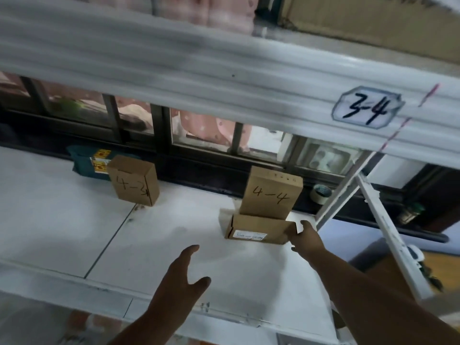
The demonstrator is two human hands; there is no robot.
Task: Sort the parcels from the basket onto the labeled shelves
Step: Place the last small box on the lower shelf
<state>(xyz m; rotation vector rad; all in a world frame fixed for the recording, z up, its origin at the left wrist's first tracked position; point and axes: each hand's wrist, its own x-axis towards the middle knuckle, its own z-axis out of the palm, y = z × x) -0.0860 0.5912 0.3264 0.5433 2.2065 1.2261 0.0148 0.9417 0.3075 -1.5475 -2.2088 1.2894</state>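
A flat cardboard parcel [258,229] with a white address label lies on the white shelf [161,235]. My right hand [302,235] grips its right end. Right behind it stands an upright box marked "4-4" [271,195]. Further left stands another box marked "4-3" [135,180], with a dark green packet [84,161] behind it. My left hand [184,275] hovers open over the shelf front, fingers straight, holding nothing. The shelf above carries a label reading "3-4" [368,110]. The basket is out of view.
A roll of tape [321,192] sits at the shelf's back right. White slanted frame bars [383,220] close off the right side. A dark window frame [199,145] runs behind the shelf. The upper shelf's front beam [199,63] hangs low overhead.
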